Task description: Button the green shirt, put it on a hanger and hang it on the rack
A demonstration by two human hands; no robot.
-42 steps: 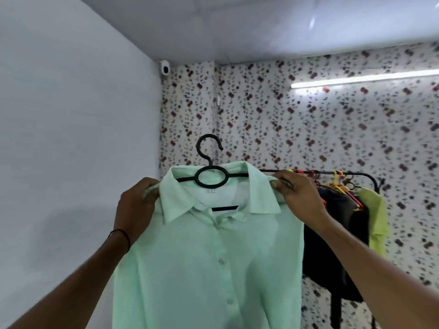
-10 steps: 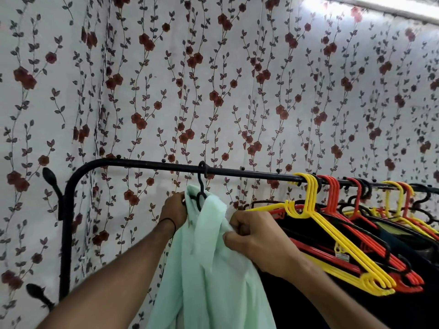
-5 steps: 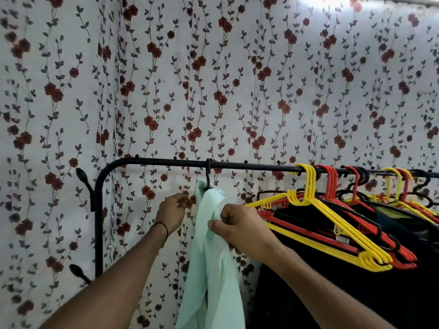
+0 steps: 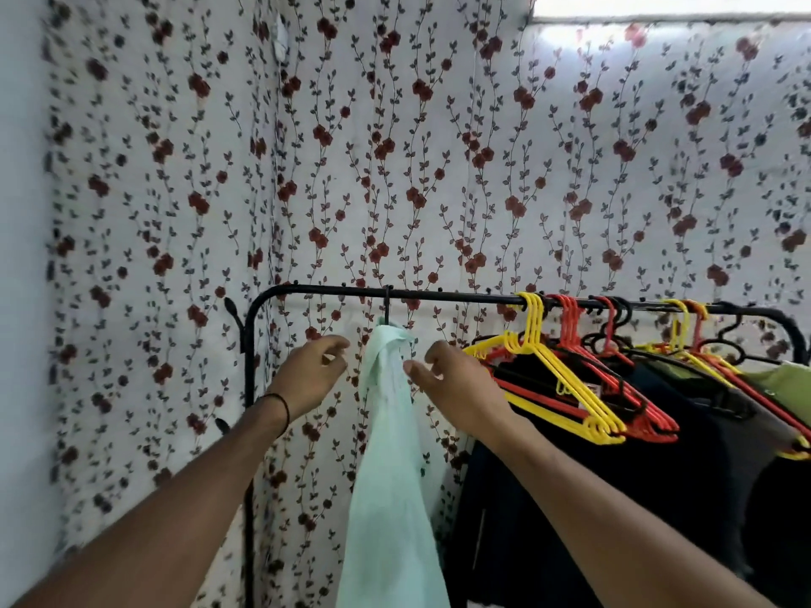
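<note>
The shirt (image 4: 390,454) hangs edge-on from a hanger hook (image 4: 387,305) over the clothes rack rail (image 4: 456,295), near the rail's left end. The left hand (image 4: 309,377) is just left of it, the right hand (image 4: 456,388) just right. Empty hangers (image 4: 566,383) and hung garments (image 4: 658,484) crowd the rail further right. The wall (image 4: 395,168) stands behind.

A pale mint-green shirt (image 4: 390,467) hung from a black hanger hook (image 4: 387,305) on a black metal rack (image 4: 439,295). The far wall (image 4: 395,147) carried white wallpaper patterned with dark red flowers on trailing grey-black leafy vines; the wall at left (image 4: 22,256) was plain pale blue-grey. To the right, yellow hangers (image 4: 566,388) and red-orange hangers (image 4: 632,401) clustered with black ones over black garments (image 4: 614,498), beside an olive-green garment (image 4: 785,388). A thin black band (image 4: 283,408) circled the left wrist.
</note>
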